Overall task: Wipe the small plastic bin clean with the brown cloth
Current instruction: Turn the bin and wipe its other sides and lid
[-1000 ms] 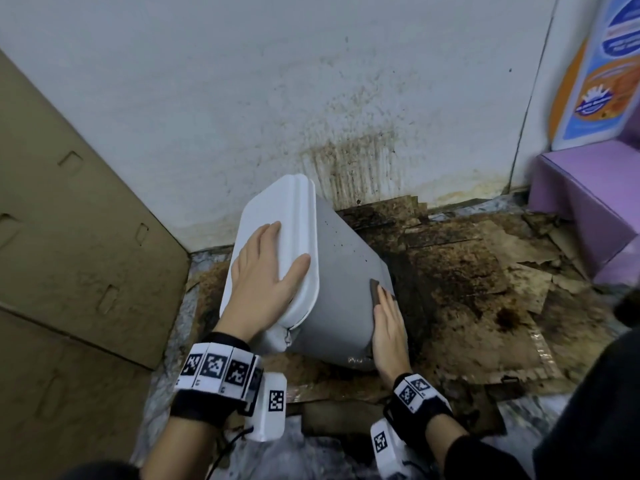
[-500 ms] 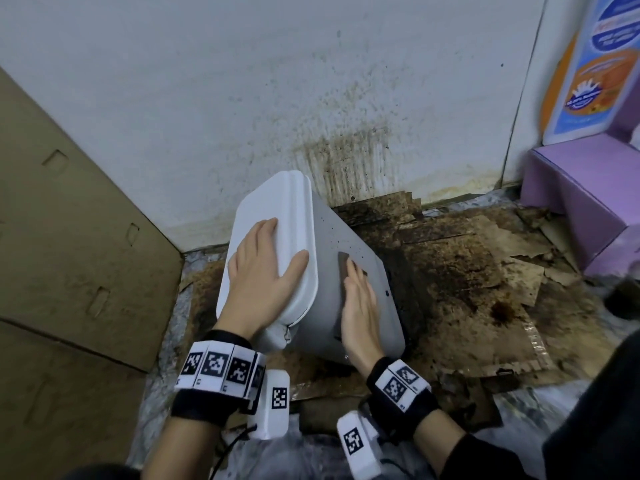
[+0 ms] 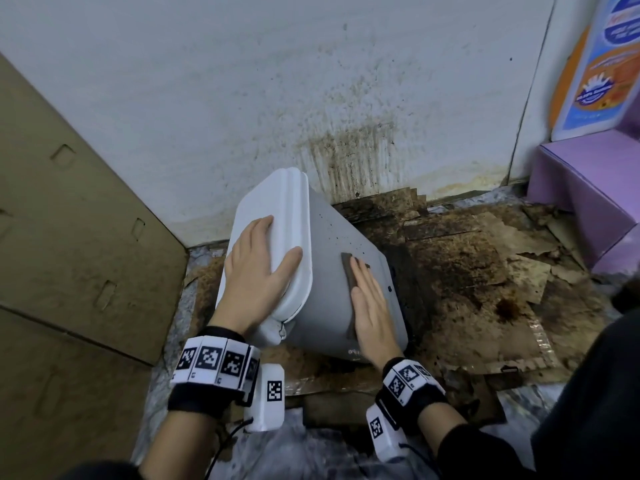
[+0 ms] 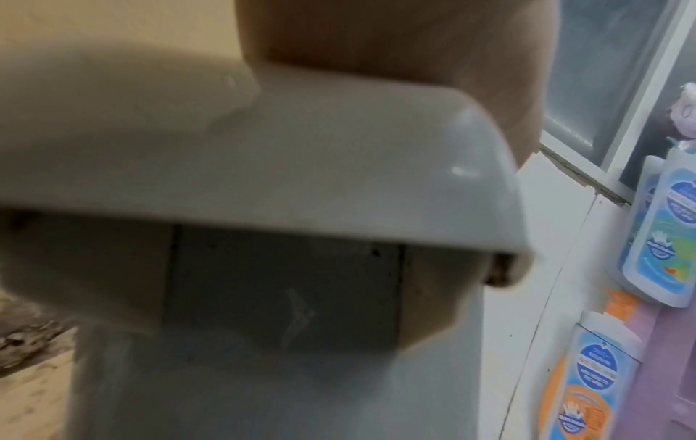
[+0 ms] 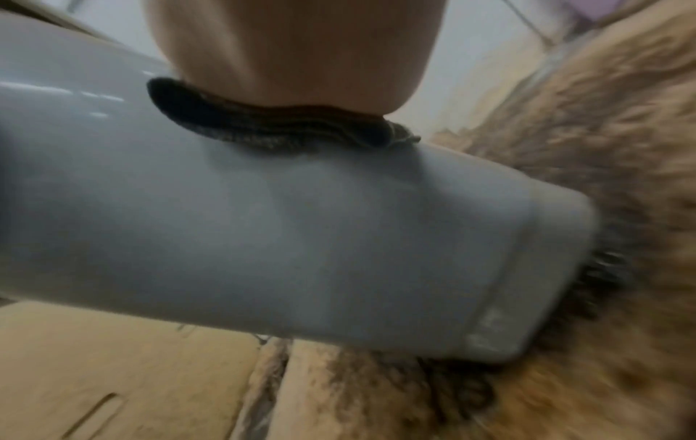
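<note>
The small grey plastic bin (image 3: 332, 258) leans tilted on the dirty floor, its white lid (image 3: 277, 209) facing up and left. My left hand (image 3: 258, 271) lies flat on the lid, thumb over its edge. My right hand (image 3: 369, 303) presses the brown cloth (image 3: 348, 268) flat against the bin's grey side with straight fingers. In the right wrist view the folded cloth (image 5: 271, 128) sits squeezed between my palm and the bin (image 5: 263, 232). The left wrist view shows the lid's rim (image 4: 263, 184) close up and blurred.
A stained white wall (image 3: 311, 98) stands right behind the bin. Cardboard sheets (image 3: 69, 237) lean at the left. Soiled, torn cardboard (image 3: 485, 271) covers the floor to the right. A purple box (image 3: 585, 188) and a printed bottle-shaped pack (image 3: 602, 64) stand at the far right.
My right hand has slid the cloth from the bin's right edge leftward across its side. The left hand has stayed on the lid.
</note>
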Available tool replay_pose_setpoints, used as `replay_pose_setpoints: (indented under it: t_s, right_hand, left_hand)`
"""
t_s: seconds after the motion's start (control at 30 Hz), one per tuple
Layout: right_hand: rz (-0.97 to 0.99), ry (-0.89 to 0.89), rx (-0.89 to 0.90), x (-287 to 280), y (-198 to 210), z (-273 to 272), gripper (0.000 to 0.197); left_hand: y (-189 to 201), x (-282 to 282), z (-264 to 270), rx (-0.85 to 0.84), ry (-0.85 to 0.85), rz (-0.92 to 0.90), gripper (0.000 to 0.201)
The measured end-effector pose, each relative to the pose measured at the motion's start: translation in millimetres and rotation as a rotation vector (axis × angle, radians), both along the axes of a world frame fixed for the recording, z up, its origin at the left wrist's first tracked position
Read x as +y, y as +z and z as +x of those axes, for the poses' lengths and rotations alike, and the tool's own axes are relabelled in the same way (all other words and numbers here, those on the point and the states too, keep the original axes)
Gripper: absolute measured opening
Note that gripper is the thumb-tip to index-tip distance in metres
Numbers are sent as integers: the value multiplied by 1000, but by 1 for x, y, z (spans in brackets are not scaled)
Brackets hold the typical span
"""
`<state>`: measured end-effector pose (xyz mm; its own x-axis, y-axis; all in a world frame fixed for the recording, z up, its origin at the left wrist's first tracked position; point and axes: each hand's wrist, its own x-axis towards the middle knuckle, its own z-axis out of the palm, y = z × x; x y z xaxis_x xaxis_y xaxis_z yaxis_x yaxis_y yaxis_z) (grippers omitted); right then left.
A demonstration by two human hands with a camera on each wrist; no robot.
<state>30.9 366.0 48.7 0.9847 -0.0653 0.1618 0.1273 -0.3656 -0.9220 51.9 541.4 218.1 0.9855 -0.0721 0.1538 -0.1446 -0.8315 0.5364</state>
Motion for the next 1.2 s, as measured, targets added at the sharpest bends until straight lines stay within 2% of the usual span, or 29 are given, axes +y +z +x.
replay_pose_setpoints:
  t_s: [0.17, 0.43, 0.53, 0.63, 0.73, 0.83, 0.97, 1.1, 1.2]
  right_hand:
    - [87, -115, 226, -18, -42, -9, 54]
    - [193, -249, 362, -20, -46, -7, 51]
    - [177, -244, 396, -20, -41, -5, 52]
    - [54, -190, 411, -18, -38, -4, 53]
    - [-19, -172, 347, -10, -25, -6, 60]
    - [128, -153, 331, 6, 4, -5, 51]
    - [182, -55, 151, 31, 49, -7, 60]
    - [-13, 161, -82, 38, 75, -13, 50]
    - [-74, 146, -127, 27, 59, -12, 52]
  left_hand:
    - [-1, 9, -1, 23, 14, -34, 73]
    - [3, 3, -4, 23, 5, -46, 73]
    - [3, 1, -3, 24, 4, -44, 73]
    - [3, 2, -1, 20, 8, -30, 74]
    - [4, -2, -1, 34, 16, -34, 75]
    - [4, -5, 1, 18, 7, -21, 76]
    - [3, -5, 3, 12, 9, -13, 78]
    - [4, 0, 1, 26, 28, -17, 77]
    - [5, 3, -2, 37, 29, -31, 78]
